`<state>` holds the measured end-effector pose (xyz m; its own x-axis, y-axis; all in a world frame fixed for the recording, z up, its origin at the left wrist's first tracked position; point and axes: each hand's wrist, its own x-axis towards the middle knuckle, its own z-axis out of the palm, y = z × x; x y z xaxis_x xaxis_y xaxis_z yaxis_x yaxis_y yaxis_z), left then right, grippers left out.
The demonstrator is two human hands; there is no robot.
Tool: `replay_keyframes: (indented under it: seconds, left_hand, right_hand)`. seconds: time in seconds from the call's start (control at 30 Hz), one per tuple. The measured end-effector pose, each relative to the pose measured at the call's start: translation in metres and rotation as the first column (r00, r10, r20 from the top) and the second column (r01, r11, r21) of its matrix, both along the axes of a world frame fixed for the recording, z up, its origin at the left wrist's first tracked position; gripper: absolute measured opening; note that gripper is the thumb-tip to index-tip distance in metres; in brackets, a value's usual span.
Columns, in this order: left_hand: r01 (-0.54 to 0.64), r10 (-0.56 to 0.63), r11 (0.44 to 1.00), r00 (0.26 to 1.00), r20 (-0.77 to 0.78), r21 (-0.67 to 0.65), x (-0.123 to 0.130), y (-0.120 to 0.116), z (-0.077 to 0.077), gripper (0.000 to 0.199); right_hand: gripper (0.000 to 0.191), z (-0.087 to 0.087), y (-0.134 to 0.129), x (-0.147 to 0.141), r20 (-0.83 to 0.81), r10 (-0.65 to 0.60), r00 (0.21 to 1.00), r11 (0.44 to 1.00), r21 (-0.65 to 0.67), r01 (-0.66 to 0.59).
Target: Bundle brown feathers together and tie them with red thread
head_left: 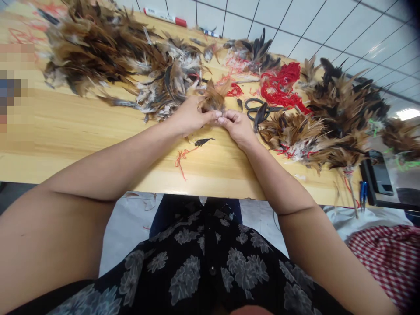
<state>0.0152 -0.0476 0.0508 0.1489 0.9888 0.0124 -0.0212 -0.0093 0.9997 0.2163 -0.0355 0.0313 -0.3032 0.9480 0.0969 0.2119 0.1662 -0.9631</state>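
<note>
A small bunch of brown feathers (214, 97) stands up from my fingers above the wooden table. My left hand (196, 114) is closed around its lower part, thumb pointing right. Fingertips of my right hand (239, 126) are pinched together at the base of the bunch, touching the left thumb. Whatever sits between the right fingertips is too small to make out. Just right of my right hand lie black-handled scissors (257, 107), partly covered by a dark feather. Red yarn (282, 83) is heaped behind them.
A big feather pile (98, 48) spreads at the back left. Tied feather bundles (295, 131) lie at the right, near a phone (380, 173) and blue snips (362, 196). A red-capped marker (166, 17) rests by the tiled wall. A loose thread (180, 159) lies in front.
</note>
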Motion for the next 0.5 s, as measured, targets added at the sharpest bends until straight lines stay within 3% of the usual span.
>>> replay_keyframes:
  seconds: [0.33, 0.5]
  left_hand:
    - [0.108, -0.099, 0.992, 0.988, 0.117, -0.070, 0.0029, 0.0031, 0.0022, 0.033]
    - [0.067, -0.060, 0.997, 0.989, 0.134, -0.046, 0.0049, 0.0063, -0.0021, 0.034]
  right_hand:
    - [0.068, 0.0005, -0.0032, 0.0019, -0.051, 0.044, 0.998, 0.995, -0.089, -0.049]
    - [0.073, 0.0046, -0.0084, 0.0029, -0.110, 0.088, 0.990, 0.991, -0.086, -0.098]
